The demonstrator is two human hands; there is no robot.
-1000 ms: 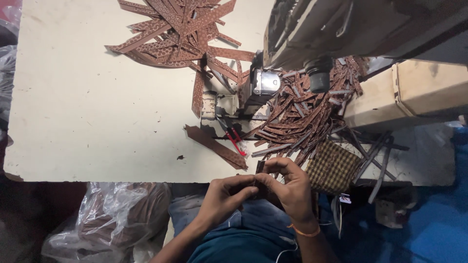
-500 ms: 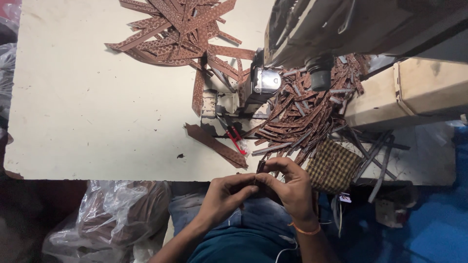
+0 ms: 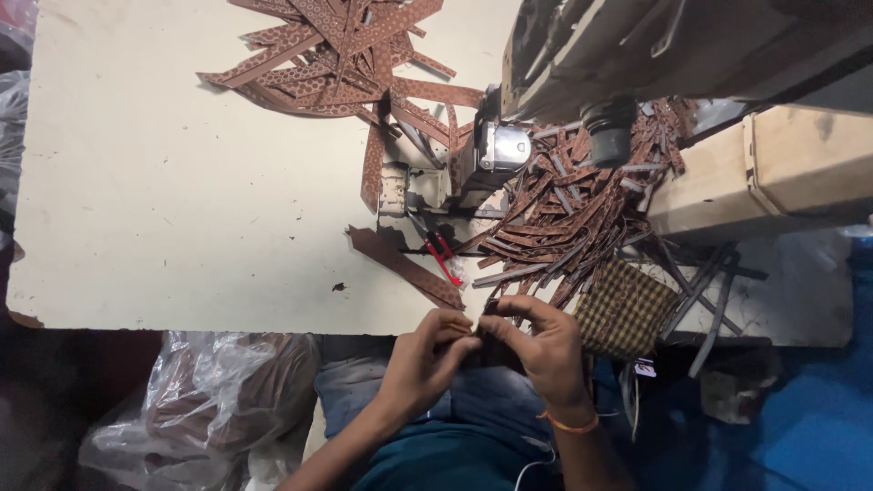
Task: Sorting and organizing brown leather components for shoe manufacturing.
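Brown strip (image 3: 485,329) pinched between both hands, left (image 3: 435,350) and right (image 3: 543,345), fingertips meeting at table edge (image 3: 227,320).

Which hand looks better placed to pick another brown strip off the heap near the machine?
Probably the right hand: the heap of brown strips lies just beyond it, while the left hand sits farther away.

Lower centre: left hand (image 3: 427,350) and right hand (image 3: 546,350) meet fingertip to fingertip at the table (image 3: 164,218) edge, pinching a small dark brown strip (image 3: 486,338) between them, mostly hidden. Sewing machine (image 3: 637,55) upper right. Brown strip piles: upper centre (image 3: 336,55) and under the machine (image 3: 564,218). Red snips (image 3: 443,257) centre. Checked cloth (image 3: 626,307) just right of right hand. Plastic bag (image 3: 218,400) lower left.
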